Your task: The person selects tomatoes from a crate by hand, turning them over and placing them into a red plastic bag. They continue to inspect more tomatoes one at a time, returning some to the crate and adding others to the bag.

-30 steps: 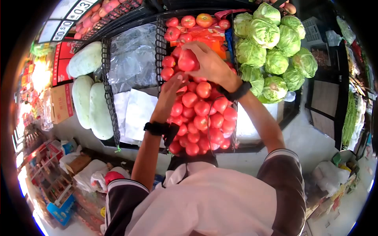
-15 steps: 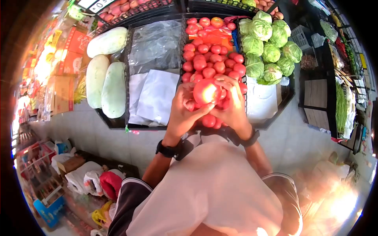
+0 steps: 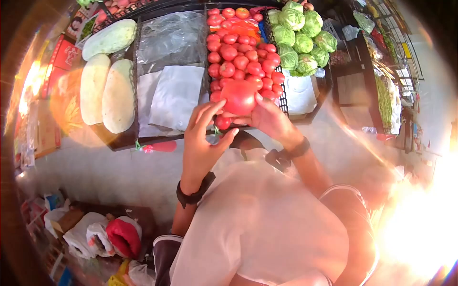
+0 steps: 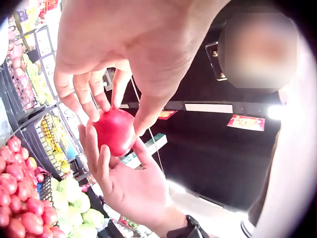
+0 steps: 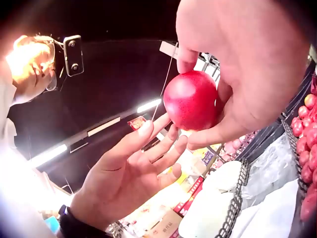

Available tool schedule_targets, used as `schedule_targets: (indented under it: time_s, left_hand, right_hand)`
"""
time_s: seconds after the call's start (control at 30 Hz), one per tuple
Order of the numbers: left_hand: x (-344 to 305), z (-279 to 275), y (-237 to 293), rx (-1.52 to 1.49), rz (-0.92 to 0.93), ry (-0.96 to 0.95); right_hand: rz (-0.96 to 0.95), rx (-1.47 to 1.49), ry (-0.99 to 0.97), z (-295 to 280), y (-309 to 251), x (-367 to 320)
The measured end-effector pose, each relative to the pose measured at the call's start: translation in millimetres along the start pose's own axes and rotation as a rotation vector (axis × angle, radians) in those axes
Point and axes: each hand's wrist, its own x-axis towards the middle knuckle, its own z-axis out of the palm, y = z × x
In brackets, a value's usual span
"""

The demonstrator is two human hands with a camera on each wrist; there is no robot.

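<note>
A large red tomato (image 3: pixel 240 97) is held up above the near end of the tomato pile, close in front of the person's chest. The right hand (image 3: pixel 273 121) grips it from the right, thumb on one side and fingers on the other, as the right wrist view shows. At its left side is the left hand (image 3: pixel 202 145), fingers spread and fingertips right at the skin, its thumb away from the fruit in the head view. Smaller tomatoes (image 3: pixel 241 62) lie heaped in the black bin behind it.
Green cabbages (image 3: pixel 303 42) are stacked right of the tomatoes. To the left lie clear plastic sheeting (image 3: pixel 174 35) and white paper sheets (image 3: pixel 175 97), then pale wax gourds (image 3: pixel 118 95). Bags and rolled bundles (image 3: pixel 123 237) sit on the floor at lower left.
Both hands brought the tomato from over the far part of the pile back toward the chest. Since half a second ago, the left hand's grasp has loosened and its thumb has come off the tomato.
</note>
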Motion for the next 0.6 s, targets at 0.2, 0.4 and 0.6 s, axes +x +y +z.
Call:
schedule_targets:
  time_s: [0.2,0.4,0.6]
  left_hand:
    - [0.8,4.3,-22.9,-0.079,-0.148,-0.016]
    - [51.6,51.9,-79.3,-0.033,-0.165,-0.041]
    - [135.9,96.5,-119.1,0.371,-0.124,-0.152]
  right_hand:
    - [-0.338,-0.712,0.199,14.0,-3.9,18.0]
    - [-0.619,-1.36,0.356,-26.8,-38.9,63.5]
    - [-0.54,-1.588,0.39,-146.0,-134.4,150.5]
